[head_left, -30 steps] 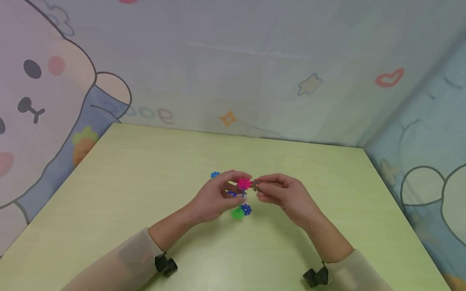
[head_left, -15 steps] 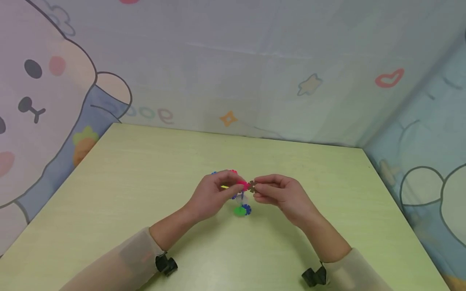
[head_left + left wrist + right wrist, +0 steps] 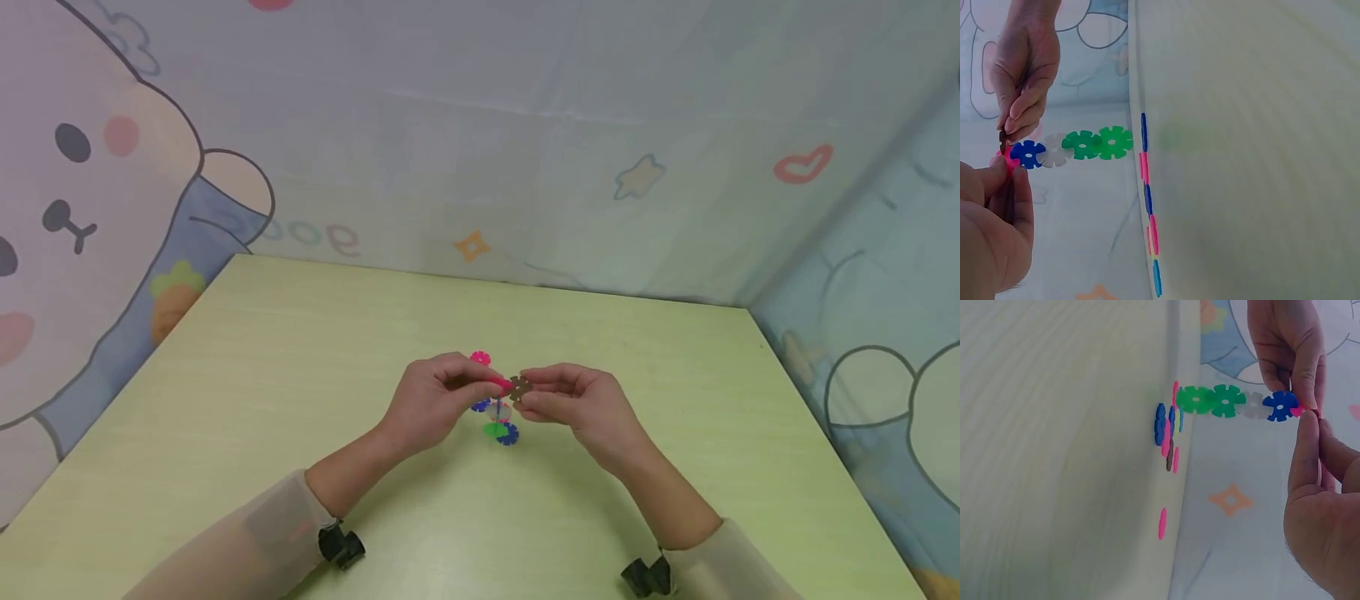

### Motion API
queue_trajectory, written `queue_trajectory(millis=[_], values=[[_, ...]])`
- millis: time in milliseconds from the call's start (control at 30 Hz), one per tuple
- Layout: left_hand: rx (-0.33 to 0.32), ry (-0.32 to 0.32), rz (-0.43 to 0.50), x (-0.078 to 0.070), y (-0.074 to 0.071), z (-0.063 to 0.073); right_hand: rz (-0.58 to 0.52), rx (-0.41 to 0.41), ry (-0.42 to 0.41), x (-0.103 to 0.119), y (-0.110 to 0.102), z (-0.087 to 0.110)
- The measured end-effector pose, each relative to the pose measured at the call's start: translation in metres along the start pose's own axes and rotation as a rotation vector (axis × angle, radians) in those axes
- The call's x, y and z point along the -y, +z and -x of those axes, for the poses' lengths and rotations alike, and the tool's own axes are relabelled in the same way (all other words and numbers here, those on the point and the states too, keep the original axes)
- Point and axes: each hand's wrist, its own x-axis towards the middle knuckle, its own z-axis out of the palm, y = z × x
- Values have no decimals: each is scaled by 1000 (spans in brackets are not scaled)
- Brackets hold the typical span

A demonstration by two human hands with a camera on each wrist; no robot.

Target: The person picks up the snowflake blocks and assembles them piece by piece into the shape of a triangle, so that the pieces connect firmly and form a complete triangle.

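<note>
Between thumb and fingers, my left hand (image 3: 431, 404) pinches the pink notched disc (image 3: 1007, 157) at the top of a chain of interlocking discs. Below it the chain runs through a blue disc (image 3: 1028, 154), a whitish disc (image 3: 1054, 150) and two green discs (image 3: 1112, 142). My right hand (image 3: 592, 408) pinches a brown notched disc (image 3: 519, 388) by its edge. This disc meets the pink one, seen edge-on in the left wrist view; whether their slots are joined I cannot tell. Fingers cover most of the pink disc.
Several loose discs lie flat on the pale table (image 3: 315, 333) around the chain, including a dark blue disc (image 3: 1159, 425) and a pink disc (image 3: 1162, 524). A printed cloth wall (image 3: 525, 150) stands behind the table.
My left hand has shifted slightly left, and its pink disc has turned from face-on to nearly edge-on. The brown disc has moved left with my right hand, against the pink disc.
</note>
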Motion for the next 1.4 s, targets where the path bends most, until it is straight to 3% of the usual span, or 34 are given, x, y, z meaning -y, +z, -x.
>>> queue_trajectory(millis=[267,500,667,967,1167,1400], values=[[-29,-28,-33,-5,3,-2,-48,-25,-21,-3,3,0],[21,-33,-85,-7,1,-3,9,-50,-7,-6,0,1],[16,-16,-155,-7,1,-1,9,-54,9,-8,-1,0],[74,-12,-152,-4,2,-2,5,-58,62,-8,2,-2],[71,6,-219,-1,5,-3,12,-35,65,-8,3,-3],[63,-7,-228,1,7,-5,63,-28,42,-11,3,-3]])
